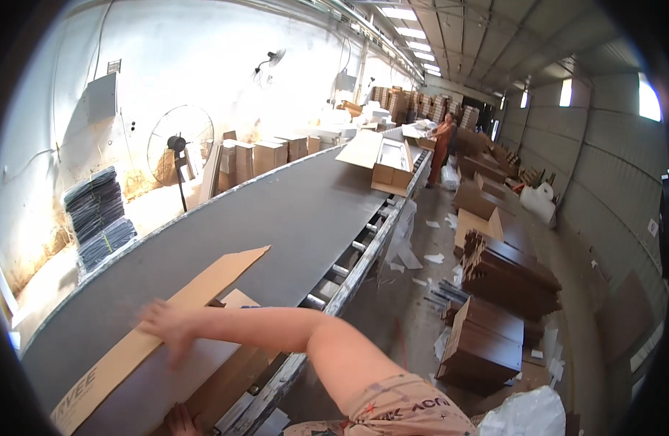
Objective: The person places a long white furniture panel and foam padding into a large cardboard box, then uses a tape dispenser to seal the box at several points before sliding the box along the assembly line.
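A long open cardboard box [225, 392] lies on the conveyor at the lower left, with a pale flat surface [145, 378] inside it. Its long far flap [211, 280] stands raised and carries dark print. My right arm reaches across the box. My right hand [167, 327], slightly smeared by motion, is at this flap with its fingers spread. At the bottom edge of the picture, my left hand [180, 421] shows only in part, its fingers stretched out against the near side of the box. The rest of that hand is cut off.
A grey conveyor [291, 211] with side rollers [339, 269] runs away from me. Another open box [391, 178] sits farther along it. Brown panels [487, 341] are stacked on the right. A standing fan [177, 144] is beyond the belt; a person [442, 138] stands far off.
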A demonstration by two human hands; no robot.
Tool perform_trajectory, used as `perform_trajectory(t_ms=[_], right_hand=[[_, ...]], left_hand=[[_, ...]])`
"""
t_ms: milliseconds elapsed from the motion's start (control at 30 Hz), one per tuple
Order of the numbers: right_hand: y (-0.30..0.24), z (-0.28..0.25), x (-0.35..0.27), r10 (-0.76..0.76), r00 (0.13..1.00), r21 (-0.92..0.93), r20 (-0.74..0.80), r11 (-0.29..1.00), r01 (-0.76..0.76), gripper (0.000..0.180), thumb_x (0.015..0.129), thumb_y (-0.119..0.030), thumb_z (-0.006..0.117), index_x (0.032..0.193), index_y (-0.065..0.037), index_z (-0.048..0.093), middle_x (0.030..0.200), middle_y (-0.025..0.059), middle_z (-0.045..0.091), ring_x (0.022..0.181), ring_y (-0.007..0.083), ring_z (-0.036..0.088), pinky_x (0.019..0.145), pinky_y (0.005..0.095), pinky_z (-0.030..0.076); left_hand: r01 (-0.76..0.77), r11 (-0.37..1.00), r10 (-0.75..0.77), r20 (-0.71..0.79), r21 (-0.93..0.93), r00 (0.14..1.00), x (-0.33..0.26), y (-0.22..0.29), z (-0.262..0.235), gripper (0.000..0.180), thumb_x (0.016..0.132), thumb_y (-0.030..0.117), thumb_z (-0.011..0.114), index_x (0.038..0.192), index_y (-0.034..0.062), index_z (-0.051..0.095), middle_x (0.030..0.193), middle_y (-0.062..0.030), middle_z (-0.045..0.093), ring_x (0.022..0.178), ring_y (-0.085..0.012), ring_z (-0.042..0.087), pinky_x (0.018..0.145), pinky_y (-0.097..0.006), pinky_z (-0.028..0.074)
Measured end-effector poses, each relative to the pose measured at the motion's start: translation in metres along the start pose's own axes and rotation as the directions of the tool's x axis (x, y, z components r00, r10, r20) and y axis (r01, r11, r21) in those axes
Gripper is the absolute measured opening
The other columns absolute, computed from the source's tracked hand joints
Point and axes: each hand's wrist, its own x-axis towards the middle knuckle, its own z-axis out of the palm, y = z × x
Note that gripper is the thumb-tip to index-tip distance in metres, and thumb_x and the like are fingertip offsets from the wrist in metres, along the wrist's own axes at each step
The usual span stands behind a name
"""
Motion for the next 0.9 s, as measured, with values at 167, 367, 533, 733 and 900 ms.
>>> perform_trajectory(t_ms=[167, 367, 533, 733, 900], right_hand=[[0.008, 0.118, -0.053, -0.027, 0.998, -0.014, -0.055, 1.000, 0.027, 0.119, 0.049, -0.042, 0.082, 0.146, -0.008, 0.021, 0.150, 0.0239, 0.019, 0.140, 0.0422, 0.013, 0.114, 0.0505, 0.010], [0.004, 0.158, -0.042, -0.020, 0.973, -0.146, -0.231, 0.989, -0.014, 0.094, 0.066, -0.026, 0.070, 0.145, -0.008, 0.024, 0.151, 0.0212, 0.019, 0.141, 0.0405, 0.014, 0.114, 0.0492, 0.012], [-0.001, 0.157, -0.032, -0.049, 0.972, -0.146, -0.230, 0.989, 0.016, 0.085, 0.069, -0.024, 0.065, 0.143, -0.007, 0.026, 0.149, 0.0210, 0.023, 0.140, 0.0407, 0.017, 0.114, 0.0499, 0.014], [0.001, 0.193, -0.028, -0.118, 0.895, -0.271, -0.429, 0.962, -0.003, 0.080, 0.071, -0.026, 0.064, 0.141, -0.005, 0.032, 0.150, 0.0201, 0.024, 0.140, 0.0397, 0.018, 0.114, 0.0486, 0.015], [-0.039, 0.062, -0.019, 0.202, 0.972, 0.235, 0.124, 0.945, -0.226, 0.066, 0.088, -0.037, 0.053, 0.139, 0.000, 0.034, 0.147, 0.0226, 0.029, 0.136, 0.0406, 0.024, 0.113, 0.0460, 0.019]], left_hand=[[0.347, 0.934, -0.356, 0.145, 0.081, 0.923, 0.053, 0.038, -0.049, 0.023, 0.088, 0.025, 0.063, 0.089, 0.0027, 0.066, 0.086, -0.0150, 0.063, 0.078, -0.0333, 0.059, 0.067, -0.044, 0.047], [0.271, 0.954, -0.225, -0.292, 0.127, 0.930, 0.064, 0.057, -0.058, 0.025, 0.085, 0.025, 0.069, 0.088, 0.0008, 0.065, 0.081, -0.0152, 0.061, 0.072, -0.0332, 0.057, 0.061, -0.041, 0.045], [0.253, 0.965, -0.219, -0.322, 0.066, 0.921, 0.005, 0.045, -0.070, 0.026, 0.090, 0.020, 0.062, 0.098, -0.0041, 0.064, 0.099, -0.0147, 0.066, 0.101, -0.0302, 0.060, 0.092, -0.042, 0.046], [0.138, 0.983, -0.147, 0.071, 0.121, 0.987, 0.034, 0.019, -0.020, 0.058, 0.091, 0.037, 0.048, 0.132, -0.0037, 0.043, 0.137, -0.0220, 0.042, 0.129, -0.0394, 0.039, 0.109, -0.050, 0.029], [0.135, 0.976, -0.138, 0.007, 0.170, 0.990, 0.018, 0.011, -0.007, 0.059, 0.091, 0.038, 0.048, 0.133, -0.0032, 0.043, 0.137, -0.0206, 0.043, 0.129, -0.0380, 0.038, 0.109, -0.049, 0.028]])
